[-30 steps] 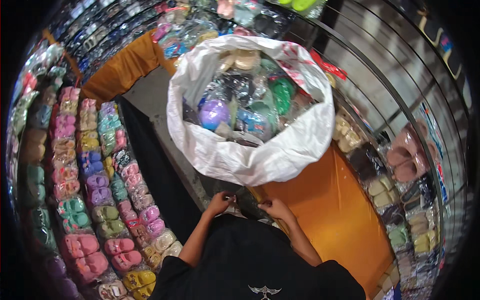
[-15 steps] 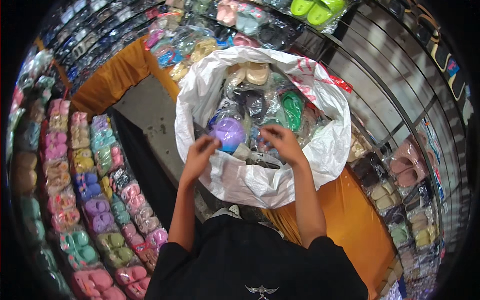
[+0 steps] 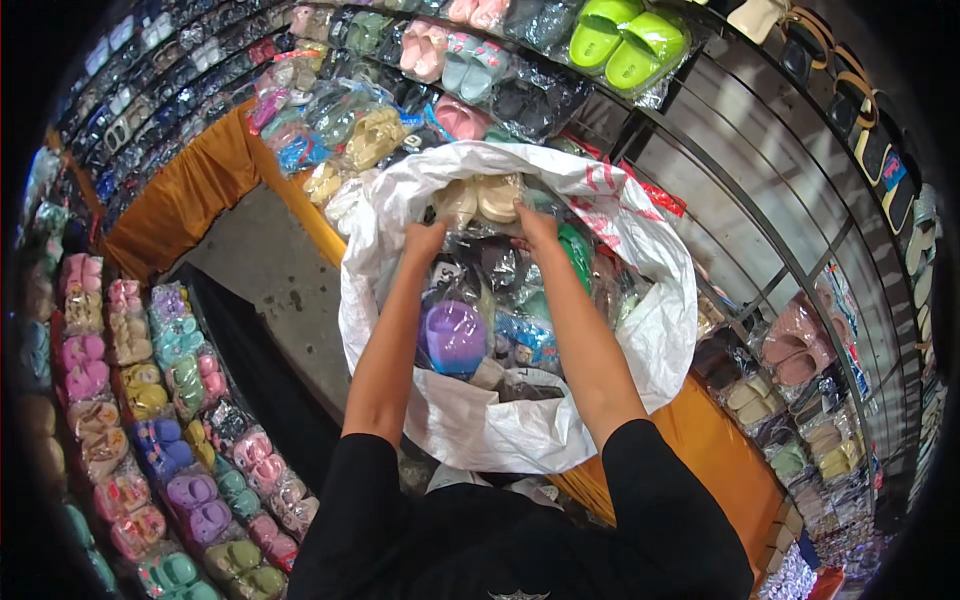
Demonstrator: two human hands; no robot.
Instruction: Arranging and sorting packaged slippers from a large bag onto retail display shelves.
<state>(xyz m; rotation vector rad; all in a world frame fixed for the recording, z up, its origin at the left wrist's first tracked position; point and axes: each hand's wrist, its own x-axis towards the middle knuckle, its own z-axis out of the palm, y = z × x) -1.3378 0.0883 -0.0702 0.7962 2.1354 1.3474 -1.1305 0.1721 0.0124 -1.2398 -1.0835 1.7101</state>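
A large white woven sack point(image 3: 520, 435) stands wide-mouthed in front of me, filled with slippers in clear plastic bags. At its far side lies a bagged pair of beige slippers point(image 3: 498, 200). My left hand point(image 3: 426, 238) grips the left side of that bag, and my right hand point(image 3: 538, 226) holds its right side. Some of my fingertips are hidden by the plastic. Nearer to me in the sack are a purple slipper point(image 3: 456, 335), partly beneath my left forearm, and a green slipper point(image 3: 576, 250) beside my right forearm.
Rows of bagged slippers point(image 3: 190, 490) line the left side. Lime green slippers point(image 3: 628, 45) sit at the far edge, beside a dark metal rack point(image 3: 790, 250) on the right. Orange cloth point(image 3: 700, 440) covers a surface beside the sack. Grey floor point(image 3: 290, 250) shows at left.
Both hands have moved from the sack's near side to its far side and taken hold of the bagged beige slippers. The whole view has shifted, showing the sack lower.
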